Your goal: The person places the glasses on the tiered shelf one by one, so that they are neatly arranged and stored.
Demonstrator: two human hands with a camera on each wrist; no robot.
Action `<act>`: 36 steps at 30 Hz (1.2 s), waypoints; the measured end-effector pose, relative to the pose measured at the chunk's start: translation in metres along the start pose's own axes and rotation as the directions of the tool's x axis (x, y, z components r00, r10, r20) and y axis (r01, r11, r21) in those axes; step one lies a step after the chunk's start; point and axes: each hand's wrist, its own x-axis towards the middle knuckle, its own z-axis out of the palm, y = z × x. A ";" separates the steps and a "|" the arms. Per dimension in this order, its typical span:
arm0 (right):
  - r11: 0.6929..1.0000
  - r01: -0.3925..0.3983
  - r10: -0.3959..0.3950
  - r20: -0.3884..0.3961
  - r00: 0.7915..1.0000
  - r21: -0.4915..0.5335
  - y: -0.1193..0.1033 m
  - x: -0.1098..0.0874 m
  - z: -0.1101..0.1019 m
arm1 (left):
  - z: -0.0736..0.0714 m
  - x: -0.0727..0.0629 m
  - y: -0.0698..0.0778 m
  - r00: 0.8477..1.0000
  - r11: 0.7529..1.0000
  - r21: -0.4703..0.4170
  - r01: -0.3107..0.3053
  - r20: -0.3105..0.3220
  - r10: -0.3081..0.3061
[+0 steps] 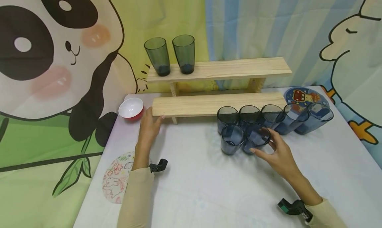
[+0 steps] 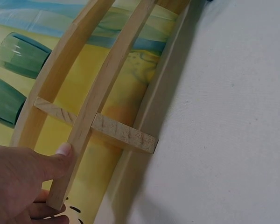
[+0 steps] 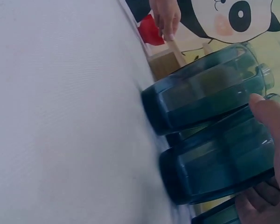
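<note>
With our right hand (image 1: 278, 156) we grasp the near row's right glass (image 1: 255, 139), upright at the hand's ten o'clock; beyond it, toward eleven o'clock, lies the lower shelf (image 1: 191, 105), its left end gripped by our left hand (image 1: 147, 128).

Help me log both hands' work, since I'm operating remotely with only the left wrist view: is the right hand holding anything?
Observer: Yes, in the head view the right hand grips a blue-tinted glass.
Operator: Thanks. My picture shows nothing of that side; which other glasses are close to it?
Observer: Six more: a single glass beside it in the front pair, and a row of five glasses behind.
</note>
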 end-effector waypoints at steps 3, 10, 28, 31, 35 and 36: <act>0.999 0.027 -0.027 -0.016 0.999 0.020 0.006 0.000 0.004 | 0.000 0.000 0.000 1.000 1.000 0.004 0.003 -0.002 -0.003; 0.994 0.107 -0.106 -0.051 0.993 0.034 0.014 0.000 0.011 | -0.001 0.000 0.001 1.000 1.000 0.001 0.001 0.003 -0.001; 0.996 0.084 -0.081 -0.060 0.995 0.044 0.015 -0.003 0.013 | 0.000 0.001 0.002 1.000 1.000 0.013 -0.020 -0.005 0.020; 0.998 0.060 -0.059 -0.050 0.997 0.036 0.015 -0.004 0.013 | 0.000 0.001 0.002 1.000 1.000 0.016 -0.016 0.000 0.016; 0.998 0.039 -0.037 -0.041 0.998 0.041 0.013 -0.004 0.013 | 0.000 0.000 0.001 1.000 1.000 0.012 -0.016 -0.007 0.016; 0.999 0.033 -0.031 -0.040 0.999 0.042 0.012 -0.003 0.013 | 0.000 0.000 0.000 1.000 1.000 0.008 -0.015 -0.009 0.015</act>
